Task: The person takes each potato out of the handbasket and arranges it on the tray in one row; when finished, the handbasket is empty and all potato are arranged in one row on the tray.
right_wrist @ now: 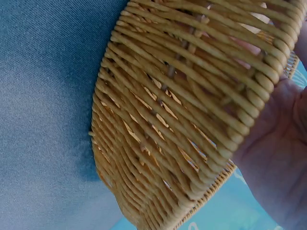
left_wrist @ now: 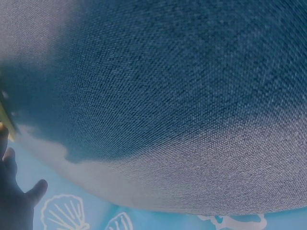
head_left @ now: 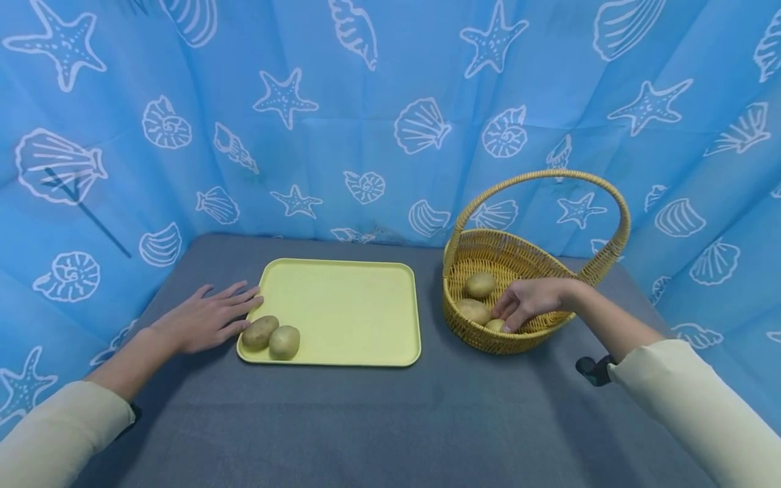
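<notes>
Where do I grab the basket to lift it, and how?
I'd grip the top of the handle, coming straight down from above. It arches high over the basket, looks slim enough to wrap around, and nothing covers its top. Let the right hand come out first: it's inside, at the potatoes.

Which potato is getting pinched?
The frontmost potato in the basket, partly hidden by the right grip. The basket's back potato and left potato lie outside that grip, and two more sit on the tray.
</notes>
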A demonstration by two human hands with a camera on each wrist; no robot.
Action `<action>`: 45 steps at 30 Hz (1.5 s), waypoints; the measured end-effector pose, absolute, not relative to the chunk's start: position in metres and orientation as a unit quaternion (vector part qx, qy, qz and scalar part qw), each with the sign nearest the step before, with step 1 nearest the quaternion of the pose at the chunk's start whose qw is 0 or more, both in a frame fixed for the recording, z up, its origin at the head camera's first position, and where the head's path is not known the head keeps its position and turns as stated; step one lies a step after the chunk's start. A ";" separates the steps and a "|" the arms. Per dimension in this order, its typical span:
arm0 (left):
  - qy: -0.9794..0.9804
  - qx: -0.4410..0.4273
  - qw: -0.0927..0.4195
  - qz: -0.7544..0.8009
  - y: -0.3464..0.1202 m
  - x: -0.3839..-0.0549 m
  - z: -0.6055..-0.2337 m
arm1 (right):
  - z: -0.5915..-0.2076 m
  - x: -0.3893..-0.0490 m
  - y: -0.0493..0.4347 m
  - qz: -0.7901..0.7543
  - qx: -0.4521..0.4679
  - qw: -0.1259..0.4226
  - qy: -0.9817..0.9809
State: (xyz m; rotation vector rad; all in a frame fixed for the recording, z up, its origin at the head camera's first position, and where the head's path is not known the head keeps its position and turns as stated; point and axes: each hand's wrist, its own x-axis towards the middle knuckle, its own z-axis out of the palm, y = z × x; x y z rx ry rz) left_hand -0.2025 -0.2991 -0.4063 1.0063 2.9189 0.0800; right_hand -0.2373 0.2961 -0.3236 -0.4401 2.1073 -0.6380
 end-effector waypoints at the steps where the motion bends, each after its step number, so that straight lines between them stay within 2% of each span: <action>1: 0.944 0.328 0.021 0.027 -0.299 -0.203 -0.407 | -0.324 -0.237 0.296 -0.254 -0.177 0.429 0.849; 13: 0.947 0.317 0.034 0.018 -0.297 -0.203 -0.404 | -0.322 -0.236 0.295 -0.240 -0.219 0.386 0.863; 24: 0.948 0.314 0.054 0.011 -0.295 -0.202 -0.399 | -0.291 -0.229 0.292 -0.282 -0.267 0.306 0.869; 32: 0.948 0.314 0.053 0.008 -0.295 -0.201 -0.400 | -0.280 -0.225 0.263 -0.352 -0.310 0.288 0.835; 45: 0.947 0.317 0.049 0.011 -0.295 -0.200 -0.400 | -0.306 -0.216 0.199 -0.362 -0.353 0.270 0.820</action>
